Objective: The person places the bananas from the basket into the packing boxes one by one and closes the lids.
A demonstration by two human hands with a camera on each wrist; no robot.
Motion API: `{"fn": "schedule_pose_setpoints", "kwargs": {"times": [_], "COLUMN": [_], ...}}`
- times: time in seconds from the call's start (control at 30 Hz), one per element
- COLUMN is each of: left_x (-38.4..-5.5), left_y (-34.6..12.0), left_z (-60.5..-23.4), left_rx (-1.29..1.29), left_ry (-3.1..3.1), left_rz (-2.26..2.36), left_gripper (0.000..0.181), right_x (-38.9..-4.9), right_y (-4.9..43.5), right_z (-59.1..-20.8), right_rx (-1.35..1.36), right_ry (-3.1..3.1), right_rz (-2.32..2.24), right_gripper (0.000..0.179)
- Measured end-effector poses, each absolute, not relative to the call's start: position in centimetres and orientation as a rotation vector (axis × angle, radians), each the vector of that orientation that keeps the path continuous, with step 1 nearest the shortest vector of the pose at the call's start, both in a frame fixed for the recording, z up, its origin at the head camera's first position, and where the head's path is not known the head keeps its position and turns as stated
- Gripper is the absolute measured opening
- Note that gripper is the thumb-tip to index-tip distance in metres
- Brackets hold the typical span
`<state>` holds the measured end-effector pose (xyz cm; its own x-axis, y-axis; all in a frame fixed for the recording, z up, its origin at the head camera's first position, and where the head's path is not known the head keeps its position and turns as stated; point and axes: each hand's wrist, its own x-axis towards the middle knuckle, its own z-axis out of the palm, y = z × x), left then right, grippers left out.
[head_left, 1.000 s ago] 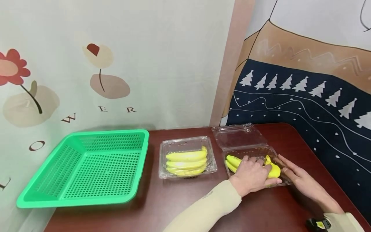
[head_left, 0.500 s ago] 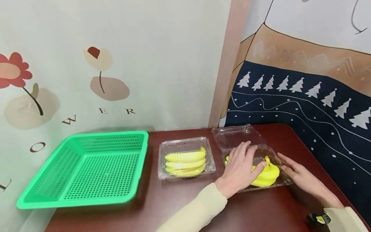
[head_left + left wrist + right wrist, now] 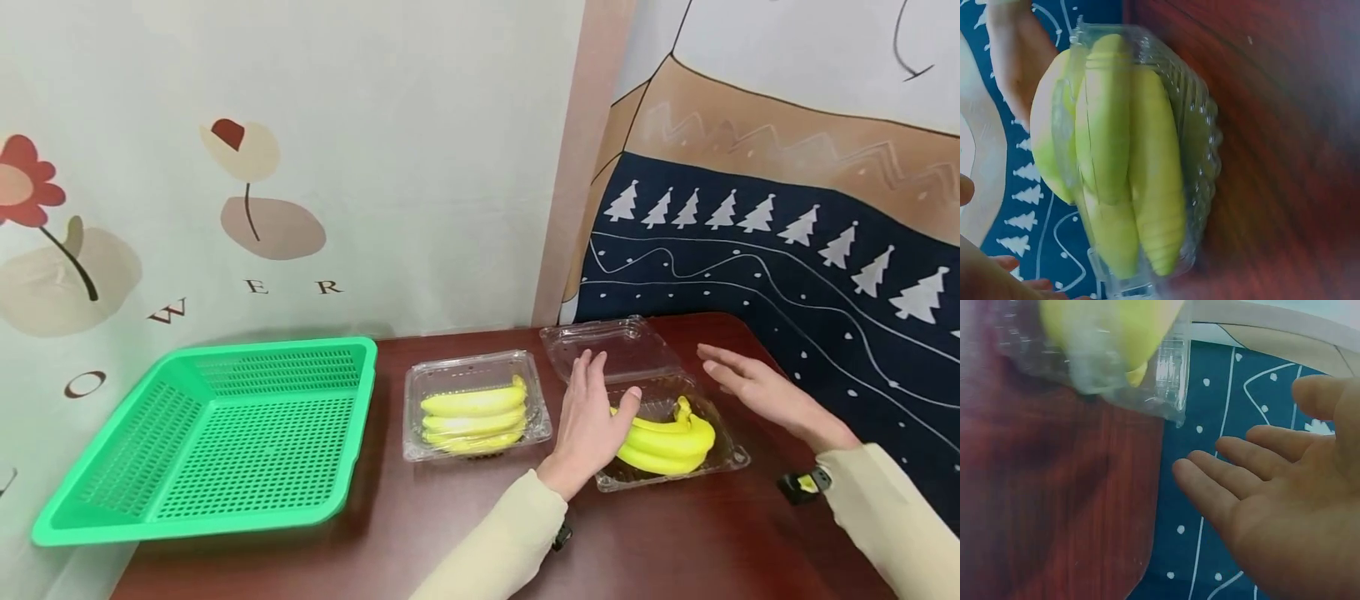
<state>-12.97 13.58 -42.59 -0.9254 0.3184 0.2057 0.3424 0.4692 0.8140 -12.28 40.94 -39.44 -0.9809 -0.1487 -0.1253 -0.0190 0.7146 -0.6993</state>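
A bunch of bananas [image 3: 663, 450] lies in a clear plastic clamshell box [image 3: 738, 458] at the right of the table, its lid [image 3: 611, 346] folded back behind it. My left hand [image 3: 588, 421] hovers at the box's left side with straight fingers, covering part of the bananas. Off the box's right side, my right hand [image 3: 765, 396] is raised and holds nothing. The right wrist view has this hand [image 3: 1272, 494] with fingers extended, apart from the box. In the left wrist view the bananas [image 3: 1107, 131] show through the clear wall.
A second clear clamshell box [image 3: 416, 433], its lid closed over bananas [image 3: 472, 417], sits mid-table. To its left is a green perforated plastic basket [image 3: 352, 442]. The dark red table [image 3: 660, 542] meets patterned wall cloths at the back and right.
My left hand has drawn back from the bananas and straightened its fingers, moving left. My right hand has let go of the box's right side and lifted away. The bananas lie more exposed.
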Motion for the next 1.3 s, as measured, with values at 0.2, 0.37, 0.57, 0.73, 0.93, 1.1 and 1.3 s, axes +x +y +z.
{"fn": "schedule_pose_setpoints", "kwargs": {"times": [0.2, 0.37, 0.57, 0.73, 0.93, 1.1, 1.3], "left_x": [-12.7, -13.1, -14.0, -14.7, -15.1, -15.5, -15.7], "left_y": [14.7, 14.9, 15.0, 15.0, 14.8, 14.6, 14.3], "left_z": [-43.2, -43.6, -43.8, -43.7, -43.8, -44.0, -43.8], "left_rx": [-0.457, -0.38, -0.236, -0.147, -0.067, -0.009, -0.002], "left_ry": [-2.672, -2.639, -2.575, -2.508, -2.504, -2.481, -2.445], "left_rz": [-1.684, -1.753, -1.914, -1.988, -2.045, -2.07, -2.097], "left_gripper": [0.071, 0.07, 0.071, 0.071, 0.072, 0.071, 0.07], "right_x": [-14.7, -15.8, -16.9, -17.6, -18.1, -18.4, -18.7], "right_y": [41.5, 41.7, 41.2, 40.8, 40.4, 40.1, 40.0], "right_z": [-39.7, -40.5, -40.8, -40.6, -40.9, -41.1, -40.8], "right_rx": [-0.082, -0.055, -0.025, -0.002, 0.011, -0.018, -0.044], "right_ry": [2.665, 2.642, 2.618, 2.606, 2.582, 2.546, 2.5], "right_rz": [-1.123, -1.085, -1.077, -1.102, -1.131, -1.198, -1.318], "right_gripper": [0.075, 0.075, 0.083, 0.089, 0.092, 0.09, 0.085]}}
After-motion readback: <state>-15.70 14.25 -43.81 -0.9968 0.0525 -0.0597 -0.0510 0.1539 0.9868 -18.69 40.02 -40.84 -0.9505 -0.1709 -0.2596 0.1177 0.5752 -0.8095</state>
